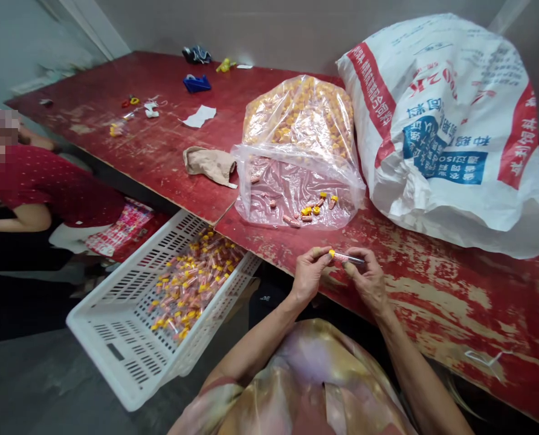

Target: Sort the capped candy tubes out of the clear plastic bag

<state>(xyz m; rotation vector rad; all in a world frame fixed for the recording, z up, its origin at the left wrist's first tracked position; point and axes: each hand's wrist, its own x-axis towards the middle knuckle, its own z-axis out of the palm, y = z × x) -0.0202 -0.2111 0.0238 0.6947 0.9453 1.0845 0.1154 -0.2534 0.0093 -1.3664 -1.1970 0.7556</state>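
Observation:
Between my two hands, above the near edge of the red table, is a small clear tube [347, 258] with a yellow cap and a pink-and-white label. My left hand [311, 273] pinches the capped end. The fingers of my right hand [367, 278] close on the clear end. Beyond my hands lies a transparent plastic bag [299, 121] full of yellow-capped pieces, its open mouth towards me, with several loose pieces [306, 211] on the plastic. A white perforated crate [115, 338] at the lower left holds many capped tubes [192, 284].
A big white printed sack [455, 121] stands at the right. A beige cloth [209, 164], white paper [200, 116], a blue tape dispenser [197, 83] and red-and-yellow scissors [130, 101] lie on the table [161, 145]. Another person in a red top [61, 187] is at the left.

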